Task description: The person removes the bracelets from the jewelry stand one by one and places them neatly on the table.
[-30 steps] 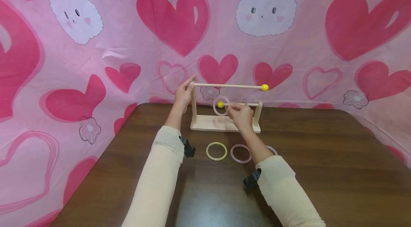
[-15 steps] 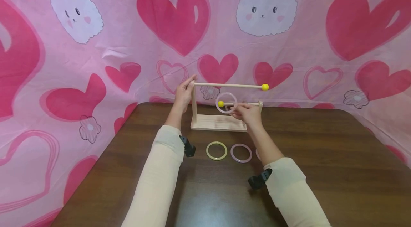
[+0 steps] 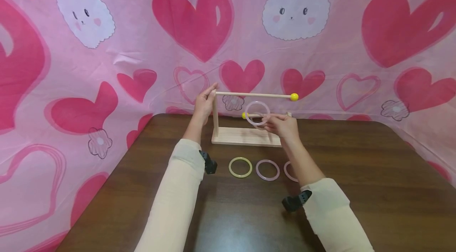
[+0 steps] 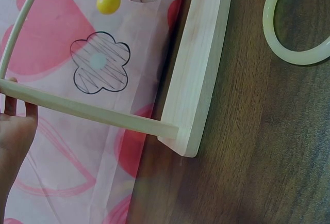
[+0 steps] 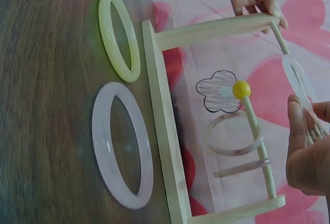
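My left hand (image 3: 204, 106) grips the top of the left post of a wooden stand (image 3: 246, 136). The stand has an upper rod (image 3: 254, 95) and a lower rod, each tipped with a yellow ball (image 3: 294, 97). Between the fingertips and thumb of my right hand (image 3: 287, 130) is a pale pink translucent ring (image 5: 295, 77). It is held upright on the near side of the lower rod, below the upper rod in the head view. On the lower rod hang two rings (image 5: 240, 168), seen in the right wrist view and mostly covered in the head view.
A yellow ring (image 3: 230, 167), a purple ring (image 3: 258, 169) and a pink ring (image 3: 286, 171) lie in a row on the brown table (image 3: 228, 220), nearer than the stand. The right forearm partly covers the pink one. Behind stands a heart-patterned pink cloth (image 3: 246, 46).
My right hand has drawn the held ring rightward and slightly up, away from the lower rod's yellow ball. The left hand stays on the post.
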Action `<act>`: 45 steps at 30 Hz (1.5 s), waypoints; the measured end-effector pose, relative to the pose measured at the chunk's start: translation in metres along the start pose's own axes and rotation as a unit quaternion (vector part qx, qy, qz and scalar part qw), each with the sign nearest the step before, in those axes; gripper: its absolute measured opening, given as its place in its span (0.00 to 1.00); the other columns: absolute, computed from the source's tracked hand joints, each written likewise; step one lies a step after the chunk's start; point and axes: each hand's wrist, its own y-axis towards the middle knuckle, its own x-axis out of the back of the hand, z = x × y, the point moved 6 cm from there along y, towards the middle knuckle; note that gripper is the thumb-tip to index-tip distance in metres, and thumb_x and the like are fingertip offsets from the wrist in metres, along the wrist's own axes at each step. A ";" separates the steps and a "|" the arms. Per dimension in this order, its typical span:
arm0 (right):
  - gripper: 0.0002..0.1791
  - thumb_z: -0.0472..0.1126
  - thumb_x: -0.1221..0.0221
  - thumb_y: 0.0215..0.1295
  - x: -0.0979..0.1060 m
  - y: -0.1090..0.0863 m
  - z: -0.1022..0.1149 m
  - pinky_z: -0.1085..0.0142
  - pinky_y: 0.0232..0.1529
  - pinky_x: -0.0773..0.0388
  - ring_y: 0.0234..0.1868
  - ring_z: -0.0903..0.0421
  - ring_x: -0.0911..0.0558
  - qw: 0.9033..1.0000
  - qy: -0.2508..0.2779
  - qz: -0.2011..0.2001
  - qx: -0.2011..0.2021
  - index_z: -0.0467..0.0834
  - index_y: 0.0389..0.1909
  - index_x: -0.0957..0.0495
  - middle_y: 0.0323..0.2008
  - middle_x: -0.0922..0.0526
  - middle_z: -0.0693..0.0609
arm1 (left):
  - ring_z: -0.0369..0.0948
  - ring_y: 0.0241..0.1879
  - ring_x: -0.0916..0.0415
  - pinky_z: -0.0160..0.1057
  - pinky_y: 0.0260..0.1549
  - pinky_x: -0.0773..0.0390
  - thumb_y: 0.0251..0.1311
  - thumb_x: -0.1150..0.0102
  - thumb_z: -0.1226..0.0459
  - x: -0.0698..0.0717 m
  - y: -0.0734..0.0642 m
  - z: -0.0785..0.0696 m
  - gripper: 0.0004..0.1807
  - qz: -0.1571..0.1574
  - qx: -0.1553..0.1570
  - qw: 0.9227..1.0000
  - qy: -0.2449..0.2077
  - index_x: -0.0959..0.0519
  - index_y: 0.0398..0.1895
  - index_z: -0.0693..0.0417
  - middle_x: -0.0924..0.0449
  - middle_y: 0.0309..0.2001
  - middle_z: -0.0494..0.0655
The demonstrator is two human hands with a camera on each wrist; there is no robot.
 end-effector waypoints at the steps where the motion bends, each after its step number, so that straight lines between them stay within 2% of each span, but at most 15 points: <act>1: 0.19 0.27 0.45 0.58 0.002 0.000 0.001 0.70 0.28 0.20 0.22 0.60 0.17 1.000 0.003 0.002 0.001 0.19 0.49 0.31 0.20 0.17 0.49 | 0.41 0.61 0.36 0.33 0.57 0.35 0.67 0.53 0.67 0.000 0.000 0.000 0.18 0.000 0.001 1.000 -0.001 0.28 0.59 0.55 0.27 0.57 0.51; 10: 0.21 0.27 0.44 0.59 0.013 -0.006 0.006 0.68 0.31 0.19 0.24 0.58 0.16 1.000 0.025 0.018 0.000 0.17 0.51 0.33 0.21 0.16 0.46 | 0.41 0.59 0.34 0.33 0.56 0.34 0.67 0.53 0.67 0.000 0.001 0.001 0.18 -0.002 0.000 1.000 -0.005 0.27 0.59 0.54 0.26 0.56 0.51; 16: 0.20 0.27 0.45 0.60 0.019 -0.007 0.008 0.67 0.34 0.20 0.25 0.58 0.16 1.000 0.009 0.027 0.003 0.18 0.50 0.32 0.23 0.16 0.47 | 0.41 0.59 0.34 0.33 0.56 0.33 0.67 0.53 0.68 0.000 0.002 0.001 0.18 -0.004 -0.003 1.000 -0.010 0.27 0.59 0.55 0.26 0.56 0.52; 18: 0.14 0.26 0.46 0.60 0.022 -0.008 0.008 0.68 0.33 0.20 0.24 0.58 0.16 1.000 0.004 0.026 0.003 0.22 0.45 0.27 0.22 0.16 0.47 | 0.41 0.59 0.34 0.33 0.56 0.34 0.67 0.53 0.68 0.000 0.002 0.001 0.18 -0.003 -0.004 1.000 -0.013 0.27 0.59 0.56 0.27 0.57 0.52; 20: 0.07 0.26 0.46 0.60 0.025 -0.009 0.008 0.69 0.31 0.19 0.24 0.59 0.17 1.000 0.000 0.023 0.001 0.29 0.36 0.21 0.21 0.16 0.47 | 0.41 0.59 0.34 0.33 0.56 0.34 0.67 0.53 0.68 0.000 0.002 0.000 0.18 -0.002 -0.004 1.000 -0.015 0.28 0.59 0.57 0.27 0.57 0.52; 22: 0.08 0.26 0.46 0.60 0.028 -0.010 0.007 0.70 0.30 0.20 0.23 0.59 0.17 1.000 -0.002 0.023 -0.003 0.37 0.28 0.19 0.21 0.16 0.48 | 0.41 0.60 0.35 0.33 0.56 0.34 0.67 0.53 0.68 0.001 0.002 0.001 0.18 -0.002 -0.003 1.000 -0.016 0.28 0.59 0.56 0.27 0.57 0.52; 24: 0.10 0.26 0.46 0.60 0.031 -0.012 0.007 0.70 0.30 0.19 0.23 0.59 0.17 1.000 -0.006 0.025 -0.005 0.40 0.25 0.20 0.21 0.16 0.48 | 0.41 0.60 0.35 0.33 0.57 0.34 0.67 0.53 0.68 0.001 0.002 0.001 0.18 -0.003 -0.001 1.000 -0.016 0.28 0.59 0.56 0.27 0.57 0.52; 27: 0.04 0.27 0.45 0.60 0.038 -0.014 0.007 0.69 0.30 0.19 0.23 0.59 0.17 1.000 -0.018 0.020 -0.007 0.34 0.32 0.21 0.22 0.16 0.47 | 0.41 0.60 0.35 0.32 0.56 0.34 0.67 0.53 0.68 0.001 0.001 0.002 0.18 -0.003 0.002 1.000 -0.014 0.27 0.59 0.55 0.26 0.57 0.51; 31: 0.06 0.28 0.44 0.60 0.047 -0.017 0.008 0.68 0.31 0.19 0.24 0.59 0.16 0.999 -0.027 0.022 -0.009 0.30 0.37 0.23 0.22 0.16 0.47 | 0.41 0.60 0.35 0.33 0.56 0.34 0.67 0.53 0.68 0.000 0.001 0.003 0.18 -0.002 0.004 1.000 -0.014 0.27 0.59 0.55 0.26 0.57 0.51; 34: 0.05 0.27 0.45 0.60 0.054 -0.018 0.008 0.68 0.31 0.19 0.24 0.58 0.16 0.999 -0.025 0.028 -0.010 0.34 0.33 0.21 0.22 0.16 0.48 | 0.41 0.60 0.35 0.33 0.57 0.34 0.67 0.53 0.68 -0.001 0.000 0.002 0.18 -0.003 0.005 1.000 -0.017 0.27 0.59 0.56 0.27 0.57 0.52; 40: 0.11 0.27 0.46 0.60 0.069 -0.022 0.009 0.68 0.30 0.19 0.25 0.59 0.17 0.999 -0.026 0.023 -0.020 0.42 0.26 0.19 0.22 0.16 0.49 | 0.40 0.60 0.35 0.33 0.57 0.35 0.67 0.54 0.68 -0.001 0.000 0.002 0.18 -0.001 0.009 1.000 -0.016 0.28 0.59 0.56 0.27 0.57 0.51; 45: 0.11 0.27 0.46 0.61 0.079 -0.021 0.010 0.67 0.31 0.19 0.25 0.58 0.16 0.999 -0.030 0.026 -0.023 0.42 0.25 0.19 0.22 0.16 0.49 | 0.40 0.60 0.36 0.33 0.57 0.35 0.67 0.53 0.68 0.000 0.001 0.001 0.18 -0.001 0.006 1.000 -0.009 0.27 0.59 0.55 0.27 0.57 0.50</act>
